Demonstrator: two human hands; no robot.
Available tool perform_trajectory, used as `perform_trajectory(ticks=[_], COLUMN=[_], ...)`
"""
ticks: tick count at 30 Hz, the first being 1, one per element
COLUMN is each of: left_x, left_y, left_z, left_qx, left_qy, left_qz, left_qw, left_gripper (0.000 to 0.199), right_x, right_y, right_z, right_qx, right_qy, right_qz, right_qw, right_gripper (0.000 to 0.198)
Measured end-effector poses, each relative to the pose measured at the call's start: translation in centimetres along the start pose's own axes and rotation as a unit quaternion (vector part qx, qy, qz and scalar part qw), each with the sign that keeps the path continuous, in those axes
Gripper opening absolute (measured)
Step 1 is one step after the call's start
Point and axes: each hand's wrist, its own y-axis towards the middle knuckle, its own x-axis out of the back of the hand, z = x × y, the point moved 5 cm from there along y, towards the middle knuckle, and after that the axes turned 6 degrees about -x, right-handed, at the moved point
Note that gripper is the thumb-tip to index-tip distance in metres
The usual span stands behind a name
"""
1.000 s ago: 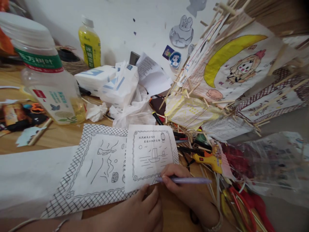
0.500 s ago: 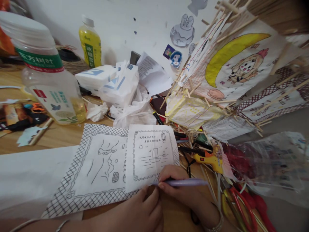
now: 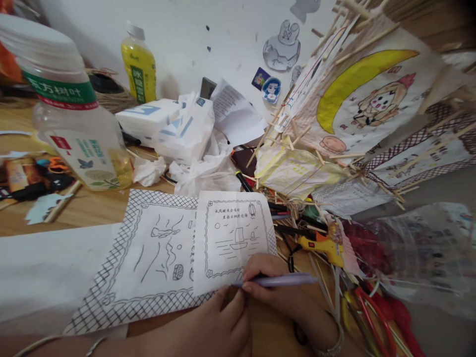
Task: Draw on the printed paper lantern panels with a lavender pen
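A slim light-purple pen (image 3: 290,280) lies nearly level in the pinched fingers of my right hand (image 3: 269,282), its tip end pointing left. My left hand (image 3: 226,320) has its thumb and fingers bent together close to that tip, at the lower edge of the paper; what they pinch, if anything, is hidden. Just above both hands is a small white sheet (image 3: 234,265) with line-drawn sailboats, Chinese writing and a wavy border. It overlaps a larger sheet (image 3: 156,253) with a cross-hatched border and ink landscape lines. Blank white paper (image 3: 48,277) extends to the left.
A big clear bottle (image 3: 74,129) and a yellow drink bottle (image 3: 139,64) stand at the left and back. Tissue packs (image 3: 148,119) lie near the wall. On the right are decorated stick-framed lanterns (image 3: 345,104), a yellow glue gun (image 3: 323,246), red-handled scissors (image 3: 375,317) and plastic bags (image 3: 420,263).
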Motion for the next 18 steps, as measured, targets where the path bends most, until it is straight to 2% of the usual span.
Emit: perform_trajectory(ticks=[7,13,18], left_x=[-0.10,-0.15,-0.63], left_y=[-0.33,-0.31,-0.28], left_z=[-0.61,-0.26,-0.17], left_qx=[-0.003,0.008,-0.027], left_qy=[-0.010,-0.006,0.022], left_qz=[0.007,0.010,-0.033], left_qw=[1.000,1.000,0.999], left_gripper=[0.022,0.022,0.020], right_x=[-0.14,-0.04,0.10], right_y=[0.02,-0.02,-0.02], right_z=[-0.11,-0.21,-0.25], right_qx=[-0.015,-0.011,-0.014], right_qy=[-0.014,-0.019,-0.012], right_qz=[0.006,-0.008,-0.021], right_qw=[1.000,1.000,1.000], right_gripper=[0.041,0.033,0.032])
